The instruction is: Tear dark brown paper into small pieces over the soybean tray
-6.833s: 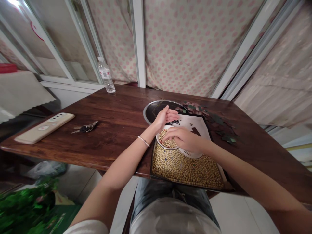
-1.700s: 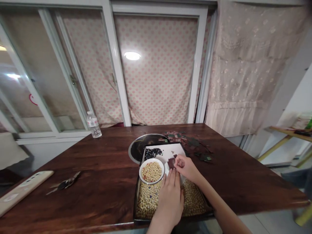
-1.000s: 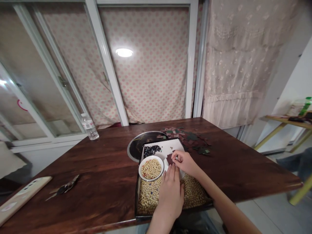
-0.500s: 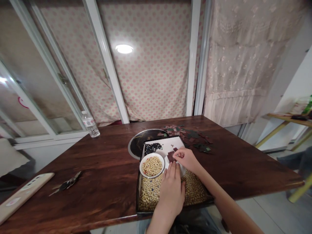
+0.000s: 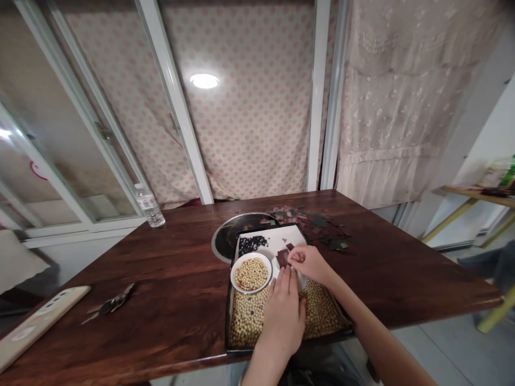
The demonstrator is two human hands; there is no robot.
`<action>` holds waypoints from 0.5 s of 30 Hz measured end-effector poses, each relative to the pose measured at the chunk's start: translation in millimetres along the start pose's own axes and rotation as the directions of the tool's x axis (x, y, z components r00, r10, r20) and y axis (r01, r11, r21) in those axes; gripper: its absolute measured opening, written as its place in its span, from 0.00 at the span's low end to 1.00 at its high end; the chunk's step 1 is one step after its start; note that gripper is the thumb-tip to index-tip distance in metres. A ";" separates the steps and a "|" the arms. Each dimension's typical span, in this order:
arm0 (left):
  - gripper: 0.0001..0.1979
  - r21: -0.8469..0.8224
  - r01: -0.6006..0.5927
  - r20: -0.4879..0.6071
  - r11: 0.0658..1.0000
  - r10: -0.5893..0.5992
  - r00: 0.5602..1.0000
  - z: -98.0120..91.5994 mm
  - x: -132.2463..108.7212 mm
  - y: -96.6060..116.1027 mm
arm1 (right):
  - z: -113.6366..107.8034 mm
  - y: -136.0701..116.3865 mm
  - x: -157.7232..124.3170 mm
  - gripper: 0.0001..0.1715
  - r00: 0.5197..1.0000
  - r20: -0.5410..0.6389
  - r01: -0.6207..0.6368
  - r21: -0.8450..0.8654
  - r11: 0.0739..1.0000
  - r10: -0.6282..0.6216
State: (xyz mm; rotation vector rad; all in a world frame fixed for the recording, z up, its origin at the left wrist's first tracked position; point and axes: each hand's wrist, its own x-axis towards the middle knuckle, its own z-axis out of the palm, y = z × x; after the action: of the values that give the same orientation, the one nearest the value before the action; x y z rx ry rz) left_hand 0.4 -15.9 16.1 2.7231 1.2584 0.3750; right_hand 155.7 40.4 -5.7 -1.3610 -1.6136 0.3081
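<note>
My left hand (image 5: 285, 308) lies with its fingers stretched out over the tray's middle, the tips at a white piece (image 5: 301, 281) partly hidden under my hands. Just beyond, my right hand (image 5: 310, 264) has thumb and finger pinched together at the edge of a dark brown square piece (image 5: 282, 258); what sits in the pinch is too small to make out. A smaller dark piece (image 5: 290, 246) shows beside those fingers. Left of my hands, a white bowl (image 5: 232, 274) of pale beads with a few reddish ones stands in the black-edged tray (image 5: 227, 321).
Pale round beads (image 5: 247, 316) fill the tray's near part; black beads (image 5: 251, 244) lie at its far left. Brown and green flat pieces (image 5: 322, 228) are scattered behind it. A water bottle (image 5: 151, 206), keys (image 5: 110, 304) and a phone (image 5: 44, 321) are on the wooden table (image 5: 173, 273).
My right hand has shifted very slightly to the right, its fingers still pinched. My left hand and the tray stay put.
</note>
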 end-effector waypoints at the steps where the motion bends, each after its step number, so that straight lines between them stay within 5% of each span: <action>1: 0.29 -0.002 -0.001 -0.003 1.000 0.001 1.000 0.1 0.0 -0.2 | 0.0 0.0 -0.1 0.07 1.000 -0.012 -0.002 -0.007 1.000 0.002; 10: 0.28 -0.002 -0.002 -0.017 1.000 0.002 1.000 2.6 -0.3 -1.1 | -4.0 -1.0 0.1 0.07 1.000 -0.022 -0.002 -0.014 1.000 0.002; 15: 0.28 0.008 -0.001 0.009 1.000 0.001 1.000 2.1 0.0 -1.1 | -5.0 0.5 -0.9 0.07 0.998 0.065 -0.006 0.026 1.000 0.004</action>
State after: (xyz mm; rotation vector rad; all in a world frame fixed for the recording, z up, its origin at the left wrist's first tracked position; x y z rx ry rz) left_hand 0.1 -15.2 13.9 2.7285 1.2592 0.3581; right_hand 159.9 37.9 -3.9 -1.3473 -1.6542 0.3787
